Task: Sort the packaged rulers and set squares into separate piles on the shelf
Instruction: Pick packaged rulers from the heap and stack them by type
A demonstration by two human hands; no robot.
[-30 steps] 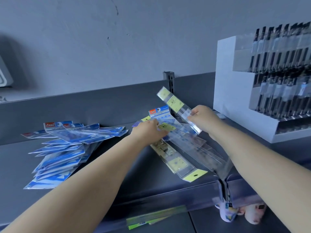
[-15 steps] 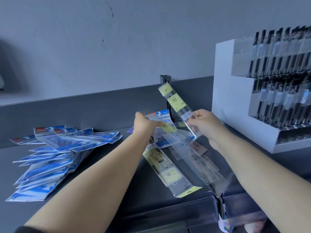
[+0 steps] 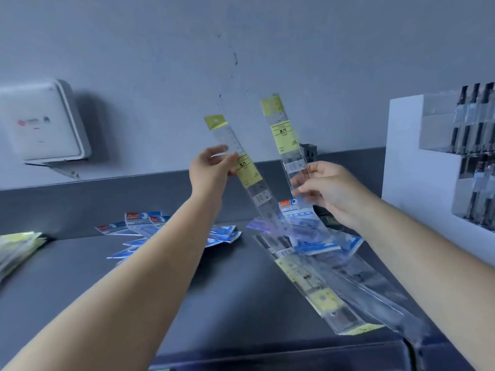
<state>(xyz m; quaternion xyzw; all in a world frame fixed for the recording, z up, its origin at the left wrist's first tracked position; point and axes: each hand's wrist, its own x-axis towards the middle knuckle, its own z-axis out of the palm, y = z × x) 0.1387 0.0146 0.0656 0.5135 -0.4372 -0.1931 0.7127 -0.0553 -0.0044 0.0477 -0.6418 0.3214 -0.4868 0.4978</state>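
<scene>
We see both hands raised above the dark shelf (image 3: 219, 285), each holding a clear packaged ruler with a yellow label. Our left hand (image 3: 207, 172) pinches one packaged ruler (image 3: 242, 167) partway along its length, thumb and fingers curled round it, so that its yellow hang tab points up and away from the hand toward the grey wall (image 3: 160, 62) while its lower end slants down to the right toward the shelf. Our right hand (image 3: 325, 190) grips a second packaged ruler (image 3: 285, 135) near its lower end, the fingers closed on the sleeve; this one stands nearly upright above the hand, leaning slightly left. The two rulers are apart at the top and draw closer near the hands. Below and just in front of the right hand lies a loose heap of more rulers in clear sleeves (image 3: 318, 287), stretching toward us along the shelf, with blue-printed set square packets (image 3: 308, 220) mixed in right beneath that hand. Below the left forearm, partly hidden by it, is a fanned pile of blue set square packets (image 3: 142, 223). Far out to the left of the left hand, at the frame edge, sits a stack of yellowish packets (image 3: 18, 247); what they hold we cannot tell. To the right of the right hand stands a white stepped pen display (image 3: 417, 167), and a white wall box (image 3: 40, 121) hangs up to the left.
</scene>
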